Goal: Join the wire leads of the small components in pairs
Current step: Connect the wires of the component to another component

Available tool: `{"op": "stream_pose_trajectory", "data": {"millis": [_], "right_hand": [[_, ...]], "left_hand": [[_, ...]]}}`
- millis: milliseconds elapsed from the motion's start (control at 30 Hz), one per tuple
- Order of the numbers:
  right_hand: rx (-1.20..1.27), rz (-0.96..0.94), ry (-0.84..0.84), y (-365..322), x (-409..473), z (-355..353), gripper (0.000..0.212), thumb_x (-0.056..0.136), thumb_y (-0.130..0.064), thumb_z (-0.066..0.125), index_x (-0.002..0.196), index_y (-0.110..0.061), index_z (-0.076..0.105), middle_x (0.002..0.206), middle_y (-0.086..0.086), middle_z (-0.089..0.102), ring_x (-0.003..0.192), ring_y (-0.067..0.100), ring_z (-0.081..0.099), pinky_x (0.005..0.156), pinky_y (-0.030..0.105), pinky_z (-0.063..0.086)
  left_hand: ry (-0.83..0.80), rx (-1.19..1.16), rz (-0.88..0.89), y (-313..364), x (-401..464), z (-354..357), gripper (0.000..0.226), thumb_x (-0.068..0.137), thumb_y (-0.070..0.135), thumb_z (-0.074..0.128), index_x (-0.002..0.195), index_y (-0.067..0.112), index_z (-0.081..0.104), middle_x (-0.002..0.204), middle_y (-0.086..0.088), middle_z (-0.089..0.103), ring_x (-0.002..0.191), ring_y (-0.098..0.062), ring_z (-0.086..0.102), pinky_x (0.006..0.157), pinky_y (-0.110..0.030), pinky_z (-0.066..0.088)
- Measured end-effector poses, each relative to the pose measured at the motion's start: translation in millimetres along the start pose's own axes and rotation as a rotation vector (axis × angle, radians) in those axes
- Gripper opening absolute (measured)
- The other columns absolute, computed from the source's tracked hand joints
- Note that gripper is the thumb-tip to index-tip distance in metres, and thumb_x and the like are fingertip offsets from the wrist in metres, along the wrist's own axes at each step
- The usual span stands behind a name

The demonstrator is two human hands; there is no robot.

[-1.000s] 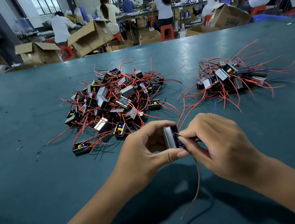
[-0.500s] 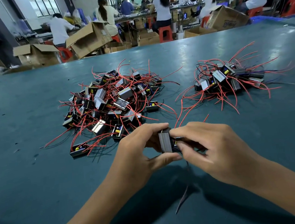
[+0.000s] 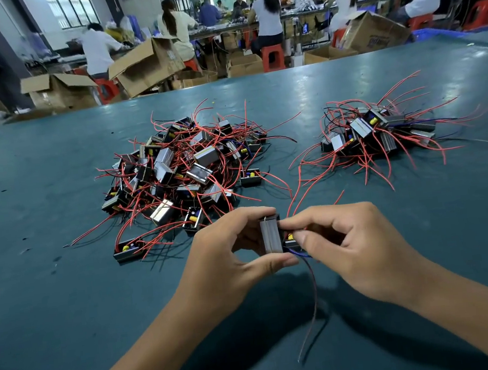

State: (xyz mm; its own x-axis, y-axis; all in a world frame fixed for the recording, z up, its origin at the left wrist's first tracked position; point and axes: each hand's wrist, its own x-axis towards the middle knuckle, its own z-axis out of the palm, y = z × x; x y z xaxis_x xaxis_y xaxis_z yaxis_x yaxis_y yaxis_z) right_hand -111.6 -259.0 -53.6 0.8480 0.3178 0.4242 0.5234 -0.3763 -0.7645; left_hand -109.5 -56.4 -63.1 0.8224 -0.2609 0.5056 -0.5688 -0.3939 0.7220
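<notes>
Both hands work one component (image 3: 271, 236): our left hand (image 3: 230, 265) clamps it, our right hand (image 3: 356, 251) pinches, seemingly, its leads at three o'clock.

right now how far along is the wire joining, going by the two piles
Hard to say for sure. The smaller pile at right may be the finished one, though no joined leads can be made out. In hand: the left hand grips one component while the right hand pinches at its wires. The bigger pile at left suggests most is left.
</notes>
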Motion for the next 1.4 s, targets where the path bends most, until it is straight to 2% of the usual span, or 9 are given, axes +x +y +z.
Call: {"op": "stream_pose_trajectory", "data": {"millis": [100, 267, 400, 533, 700, 867, 1000, 1233, 1400], "right_hand": [[0.041, 0.072, 0.002, -5.8, -2.0, 6.2, 0.023, 0.086, -0.025, 0.057, 0.098, -0.032, 0.075, 0.067, 0.011, 0.065, 0.059, 0.032, 0.055, 0.057, 0.047, 0.048], [0.191, 0.156, -0.068, -16.0, -7.8, 8.4, 0.023, 0.091, -0.026, 0.055, 0.106, -0.031, 0.072, 0.061, -0.001, 0.065, 0.046, 0.005, 0.051, 0.048, 0.017, 0.042], [0.423, 0.234, -0.057, -21.9, -0.8, -1.0, 0.024, 0.101, -0.008, 0.049, 0.106, -0.019, 0.068, 0.07, 0.009, 0.071, 0.056, 0.022, 0.066, 0.051, 0.031, 0.054], [0.331, 0.251, -0.032, -18.1, 5.9, -11.1, 0.021, 0.099, -0.012, 0.049, 0.097, -0.018, 0.069, 0.074, 0.005, 0.072, 0.061, 0.021, 0.068, 0.052, 0.028, 0.054], [0.113, 0.188, -0.099, -9.6, 5.6, -6.7, 0.01, 0.095, -0.034, 0.062, 0.092, -0.028, 0.069, 0.067, -0.001, 0.068, 0.057, 0.01, 0.056, 0.056, 0.02, 0.044], [0.012, 0.172, -0.167, -9.5, 1.8, -6.8, 0.025, 0.078, -0.053, 0.07, 0.091, -0.033, 0.064, 0.059, -0.005, 0.061, 0.048, 0.002, 0.044, 0.049, 0.013, 0.035], [-0.137, 0.144, -0.215, -9.0, -0.4, -4.4, 0.018, 0.084, -0.043, 0.072, 0.09, -0.031, 0.061, 0.058, -0.002, 0.059, 0.047, 0.005, 0.044, 0.049, 0.017, 0.036], [-0.3, 0.014, -0.267, -14.5, -1.7, -10.0, 0.01, 0.092, -0.028, 0.06, 0.083, -0.028, 0.056, 0.065, -0.003, 0.058, 0.058, 0.016, 0.049, 0.053, 0.029, 0.039], [-0.336, 0.011, -0.244, -10.9, 5.2, -20.8, 0.01, 0.094, -0.025, 0.059, 0.085, -0.027, 0.058, 0.077, -0.01, 0.06, 0.077, 0.011, 0.056, 0.069, 0.026, 0.043]], "left_hand": [[0.004, -0.029, -0.022, -3.1, 0.1, 2.0, 0.058, 0.067, 0.032, 0.087, 0.118, 0.014, 0.066, 0.099, 0.007, 0.073, 0.089, -0.014, 0.072, 0.083, -0.034, 0.059], [0.064, 0.04, 0.093, -7.0, 0.7, 3.0, 0.06, 0.069, 0.034, 0.085, 0.121, 0.013, 0.064, 0.1, 0.006, 0.07, 0.087, -0.01, 0.071, 0.084, -0.032, 0.059], [0.108, -0.102, 0.003, -10.8, 4.3, -2.0, 0.052, 0.068, 0.034, 0.085, 0.111, 0.021, 0.057, 0.097, 0.007, 0.069, 0.087, -0.015, 0.072, 0.085, -0.032, 0.059], [0.082, -0.179, -0.053, -17.0, 4.3, -4.4, 0.053, 0.067, 0.024, 0.089, 0.104, 0.008, 0.054, 0.098, 0.0, 0.07, 0.087, -0.02, 0.072, 0.083, -0.037, 0.06], [0.052, -0.105, -0.043, -11.3, 3.7, 0.9, 0.052, 0.067, 0.038, 0.087, 0.102, 0.014, 0.056, 0.094, 0.004, 0.069, 0.086, -0.017, 0.071, 0.082, -0.037, 0.059], [0.034, 0.275, 0.088, -7.5, 2.2, 0.9, 0.045, 0.072, 0.032, 0.084, 0.101, 0.008, 0.059, 0.085, 0.009, 0.065, 0.078, -0.01, 0.06, 0.072, -0.017, 0.048], [-0.009, 0.4, 0.154, -8.2, 0.5, 3.0, 0.048, 0.072, 0.022, 0.089, 0.106, 0.015, 0.055, 0.09, 0.005, 0.064, 0.08, -0.008, 0.056, 0.075, -0.009, 0.039], [0.017, 0.356, 0.08, -16.0, 5.8, -6.0, 0.042, 0.073, 0.031, 0.085, 0.097, 0.009, 0.058, 0.085, 0.011, 0.064, 0.079, 0.003, 0.059, 0.073, -0.006, 0.041], [-0.041, -0.046, -0.079, -19.4, 5.6, -9.2, 0.042, 0.078, 0.021, 0.083, 0.116, 0.019, 0.065, 0.105, 0.007, 0.064, 0.092, -0.009, 0.067, 0.085, -0.017, 0.051]]}}
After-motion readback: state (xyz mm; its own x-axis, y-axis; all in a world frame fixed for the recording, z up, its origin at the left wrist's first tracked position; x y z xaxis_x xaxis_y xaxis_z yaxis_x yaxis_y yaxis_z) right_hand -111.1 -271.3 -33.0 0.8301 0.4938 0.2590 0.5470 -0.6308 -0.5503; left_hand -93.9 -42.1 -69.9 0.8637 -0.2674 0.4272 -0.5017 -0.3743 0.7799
